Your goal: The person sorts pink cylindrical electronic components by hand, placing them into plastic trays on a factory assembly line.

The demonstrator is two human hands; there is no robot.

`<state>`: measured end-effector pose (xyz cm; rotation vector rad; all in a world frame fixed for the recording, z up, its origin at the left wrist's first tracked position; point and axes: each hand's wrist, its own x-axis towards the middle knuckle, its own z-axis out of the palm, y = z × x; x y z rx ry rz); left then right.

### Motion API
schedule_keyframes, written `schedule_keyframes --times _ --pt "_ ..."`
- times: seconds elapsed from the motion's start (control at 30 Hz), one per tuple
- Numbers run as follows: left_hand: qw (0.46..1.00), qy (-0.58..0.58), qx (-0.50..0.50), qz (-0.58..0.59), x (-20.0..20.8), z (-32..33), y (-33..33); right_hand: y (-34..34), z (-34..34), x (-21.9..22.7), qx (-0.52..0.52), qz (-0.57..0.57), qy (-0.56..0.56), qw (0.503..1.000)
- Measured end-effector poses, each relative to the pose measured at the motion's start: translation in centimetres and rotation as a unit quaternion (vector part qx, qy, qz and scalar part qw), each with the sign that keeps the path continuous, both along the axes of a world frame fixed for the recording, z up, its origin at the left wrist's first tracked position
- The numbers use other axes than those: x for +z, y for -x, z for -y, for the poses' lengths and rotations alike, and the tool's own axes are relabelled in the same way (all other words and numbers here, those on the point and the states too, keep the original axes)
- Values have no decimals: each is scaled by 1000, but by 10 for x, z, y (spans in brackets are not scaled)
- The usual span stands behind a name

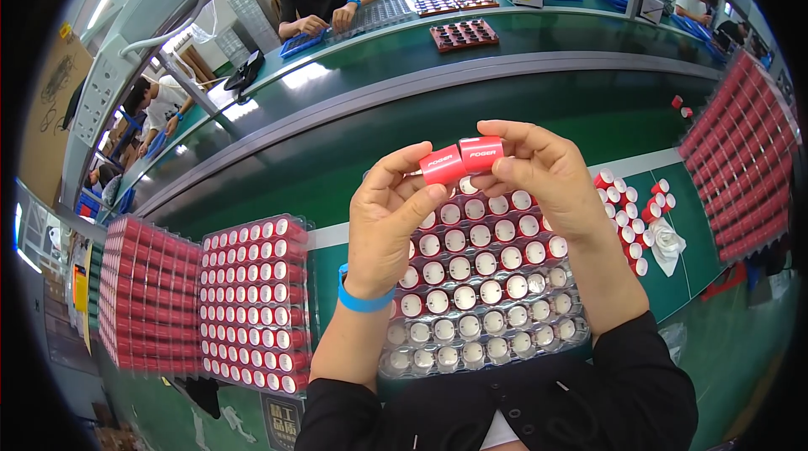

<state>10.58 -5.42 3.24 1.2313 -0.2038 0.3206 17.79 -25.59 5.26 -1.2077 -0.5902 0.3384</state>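
My left hand (389, 215) is closed on a short red cylinder (443, 165) with white print, pinched between thumb and fingers. A second red cylinder (481, 154) of the same kind is gripped in my right hand (539, 169). Their ends meet or nearly meet, at a slight angle. Below both hands lies a clear plastic tray (404, 358) of round pockets. Red cylinders with white round ends (459, 267) stand in its middle and far rows. In the nearest rows the ends look paler under clear plastic; whether cylinders sit there I cannot tell.
Stacked trays of red cylinders (244, 299) stand at left, another tilted stack (741, 165) at right. Loose red cylinders (624, 211) and a crumpled white cloth (667, 245) lie right of my tray. Beyond runs a green conveyor belt (337, 127); co-workers sit across it.
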Motion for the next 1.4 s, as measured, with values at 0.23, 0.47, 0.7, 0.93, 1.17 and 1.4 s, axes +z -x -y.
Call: schedule_keyframes --times 0.23,0.47,0.7,0.93,1.17,1.4 --pt "1000 2 4 -4 -1 1 0 1 -1 -3 8 13 -26 1000" --pt "1000 -2 18 -4 1 1 0 -4 -4 -11 -1 22 -13 1000" --pt "999 20 -13 -23 3 0 2 0 -9 -8 -20 9 -28 999" --pt "1000 12 -17 -8 2 2 3 -2 -5 -11 -20 8 -24 999" --pt "1000 13 2 -14 2 2 1 -1 -6 -9 -20 5 -26 999" --pt "1000 0 11 -6 -2 0 0 -3 -7 -12 -13 -2 -31 999"
